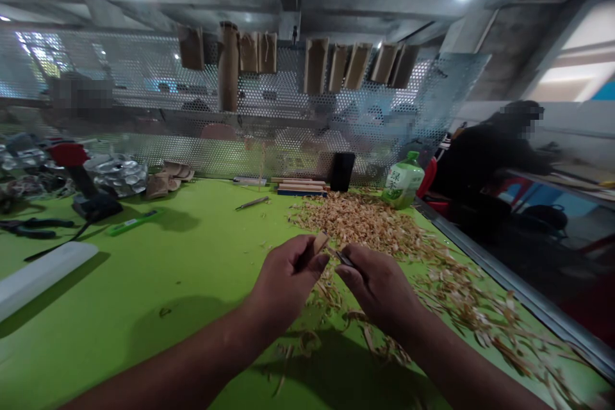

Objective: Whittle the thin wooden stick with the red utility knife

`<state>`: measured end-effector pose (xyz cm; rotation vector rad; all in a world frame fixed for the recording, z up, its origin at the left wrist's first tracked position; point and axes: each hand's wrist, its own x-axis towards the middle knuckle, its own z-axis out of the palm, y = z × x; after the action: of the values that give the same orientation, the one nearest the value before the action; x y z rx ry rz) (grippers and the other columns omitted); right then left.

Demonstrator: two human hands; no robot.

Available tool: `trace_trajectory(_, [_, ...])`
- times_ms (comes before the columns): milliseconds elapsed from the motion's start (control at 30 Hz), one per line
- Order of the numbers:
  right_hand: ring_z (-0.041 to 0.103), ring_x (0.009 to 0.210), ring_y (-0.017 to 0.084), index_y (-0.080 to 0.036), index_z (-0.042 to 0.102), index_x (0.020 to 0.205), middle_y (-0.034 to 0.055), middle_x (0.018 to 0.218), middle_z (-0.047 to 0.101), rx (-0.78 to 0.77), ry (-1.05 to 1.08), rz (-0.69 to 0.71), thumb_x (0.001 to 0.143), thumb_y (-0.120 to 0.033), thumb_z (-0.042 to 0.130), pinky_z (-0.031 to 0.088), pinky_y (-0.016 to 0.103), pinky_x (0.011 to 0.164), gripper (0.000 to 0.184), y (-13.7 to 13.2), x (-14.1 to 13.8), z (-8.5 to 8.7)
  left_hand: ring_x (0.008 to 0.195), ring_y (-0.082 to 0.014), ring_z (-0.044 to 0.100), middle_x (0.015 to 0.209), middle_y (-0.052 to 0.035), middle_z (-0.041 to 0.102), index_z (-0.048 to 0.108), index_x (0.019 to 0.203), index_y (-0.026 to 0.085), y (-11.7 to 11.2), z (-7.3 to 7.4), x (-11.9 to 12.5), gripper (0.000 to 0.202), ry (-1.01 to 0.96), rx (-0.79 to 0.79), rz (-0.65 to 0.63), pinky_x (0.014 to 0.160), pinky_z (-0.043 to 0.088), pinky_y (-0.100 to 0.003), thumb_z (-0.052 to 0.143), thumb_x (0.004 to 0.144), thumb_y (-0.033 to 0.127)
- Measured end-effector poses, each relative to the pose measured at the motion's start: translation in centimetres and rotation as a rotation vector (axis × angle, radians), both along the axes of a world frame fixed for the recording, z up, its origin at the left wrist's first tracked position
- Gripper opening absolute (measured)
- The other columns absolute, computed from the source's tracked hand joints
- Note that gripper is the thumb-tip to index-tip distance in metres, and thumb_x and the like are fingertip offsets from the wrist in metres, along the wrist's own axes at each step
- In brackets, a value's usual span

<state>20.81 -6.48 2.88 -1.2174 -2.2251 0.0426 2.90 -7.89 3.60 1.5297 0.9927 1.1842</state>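
- Pale wood stick sits clenched in my left hand, its long axis tilting up toward the shavings pile.
- My right hand lies nearer that pile, fingers closed on a small carving blade, its tip just beside the stick.
- Green surface runs beneath both hands, strewn with shavings from that pile.

Wood shavings lie heaped on the workbench, with a plastic bottle behind them.
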Motion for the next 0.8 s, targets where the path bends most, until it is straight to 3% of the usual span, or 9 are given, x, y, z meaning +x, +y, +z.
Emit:
trace_trajectory(233, [0.042, 0.05, 0.013, -0.021, 0.042, 0.069, -0.001, 0.057, 0.047, -0.05, -0.075, -0.016, 0.095, -0.058, 0.027, 0.021, 0.025, 0.051, 0.047, -0.09, -0.12, 0.05, 0.064, -0.0115, 0.042, 0.074, -0.0006, 0.055, 0.062, 0.086, 0.018, -0.02, 0.12, 0.03, 0.02, 0.009, 0.002, 0.02, 0.056, 0.033, -0.021, 0.061, 0.084, 0.038])
trace_trajectory(500, [0.04, 0.05, 0.012, -0.021, 0.04, 0.067, -0.0007, 0.057, 0.047, 0.025, -0.04, -0.011, 0.095, -0.056, 0.028, 0.02, 0.026, 0.051, 0.046, -0.03, 0.05, -0.08, 0.054, -0.0082, 0.035, 0.062, 0.004, 0.042, 0.054, 0.074, 0.017, -0.14, 0.26, 0.11, 0.027, 0.002, -0.056, -0.011, 0.049, 0.03, -0.02, 0.057, 0.086, 0.041])
trace_trajectory(800, [0.039, 0.049, 0.012, -0.021, 0.039, 0.068, -0.0009, 0.058, 0.047, 0.053, -0.052, -0.027, 0.095, -0.056, 0.03, 0.017, 0.026, 0.051, 0.045, -0.13, 0.03, 0.02, 0.052, -0.0072, 0.037, 0.064, 0.0033, 0.047, 0.057, 0.075, 0.018, -0.42, 0.14, 0.02, 0.026, 0.028, -0.082, -0.041, 0.049, 0.033, -0.02, 0.054, 0.089, 0.039])
